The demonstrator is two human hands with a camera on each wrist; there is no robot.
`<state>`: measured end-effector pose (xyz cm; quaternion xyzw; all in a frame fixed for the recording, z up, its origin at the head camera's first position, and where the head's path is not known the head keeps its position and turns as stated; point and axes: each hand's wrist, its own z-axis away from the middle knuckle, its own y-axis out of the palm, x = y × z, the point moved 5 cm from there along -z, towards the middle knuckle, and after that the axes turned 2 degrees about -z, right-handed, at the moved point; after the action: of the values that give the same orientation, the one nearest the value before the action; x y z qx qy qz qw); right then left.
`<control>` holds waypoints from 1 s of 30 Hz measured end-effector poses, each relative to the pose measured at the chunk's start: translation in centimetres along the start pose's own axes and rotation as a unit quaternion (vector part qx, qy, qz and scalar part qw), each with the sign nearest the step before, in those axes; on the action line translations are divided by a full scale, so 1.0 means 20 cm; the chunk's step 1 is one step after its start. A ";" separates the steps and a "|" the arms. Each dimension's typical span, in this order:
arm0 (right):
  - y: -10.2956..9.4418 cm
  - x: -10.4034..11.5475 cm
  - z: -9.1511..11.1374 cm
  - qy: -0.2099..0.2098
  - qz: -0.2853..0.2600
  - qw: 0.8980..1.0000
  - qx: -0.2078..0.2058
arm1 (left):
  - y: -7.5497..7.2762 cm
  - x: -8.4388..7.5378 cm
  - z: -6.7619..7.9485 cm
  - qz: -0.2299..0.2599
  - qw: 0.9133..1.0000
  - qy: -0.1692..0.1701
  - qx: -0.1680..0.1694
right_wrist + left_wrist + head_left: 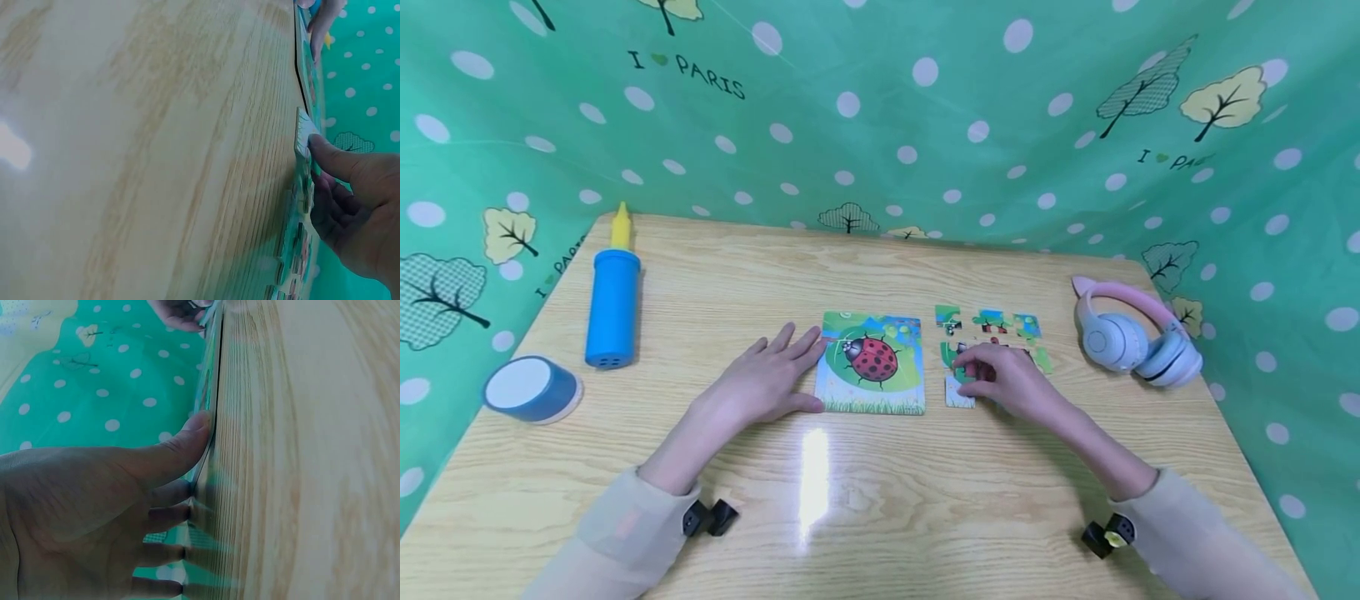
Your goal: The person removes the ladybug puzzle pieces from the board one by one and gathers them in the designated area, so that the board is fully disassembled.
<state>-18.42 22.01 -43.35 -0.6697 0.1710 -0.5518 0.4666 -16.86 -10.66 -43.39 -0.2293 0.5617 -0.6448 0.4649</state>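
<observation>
A square ladybug puzzle picture (871, 363) lies flat on the table, looking whole. At its left edge my left hand (767, 379) rests with fingers spread, thumb and fingertips touching the edge and the tabletop. To the picture's right are loose ladybug puzzle pieces (991, 320), spaced apart in rough rows. Over them my right hand (1011, 379) pinches a pale-bottomed puzzle piece (959, 393) at the near left corner. In the right wrist view the thumb presses this piece (304, 134), which looks slightly raised; the curled fingers hide part of it and neighbouring pieces.
A blue pump with a yellow nozzle (612, 308) lies at the left, and a blue and white round container (532, 389) stands nearer. Pink and white headphones (1116, 340) sit at the right. A green dotted cloth (880, 125) hangs round the wooden table (880, 508).
</observation>
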 end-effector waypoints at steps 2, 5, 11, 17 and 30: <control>0.00 0.01 0.00 -0.007 0.012 1.000 -0.005 | 0.00 0.00 0.00 0.001 1.000 -0.001 0.000; 0.00 0.02 0.01 -0.016 0.022 1.000 -0.009 | 0.00 0.00 0.00 0.004 1.000 -0.002 0.001; 0.00 0.02 0.02 -0.021 0.037 0.999 -0.007 | -0.01 0.00 0.00 0.005 1.000 0.000 0.000; 0.01 0.01 0.03 -0.025 0.036 0.999 -0.012 | -0.01 0.00 0.00 0.006 1.000 -0.001 0.001; 0.00 0.02 0.04 -0.031 0.032 0.999 -0.028 | 0.00 0.00 0.01 0.011 1.000 0.003 0.000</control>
<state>-17.60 21.94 -43.06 -0.6931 0.1934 -0.5108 0.4704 -16.81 -10.79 -43.36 -0.2212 0.5657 -0.6402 0.4704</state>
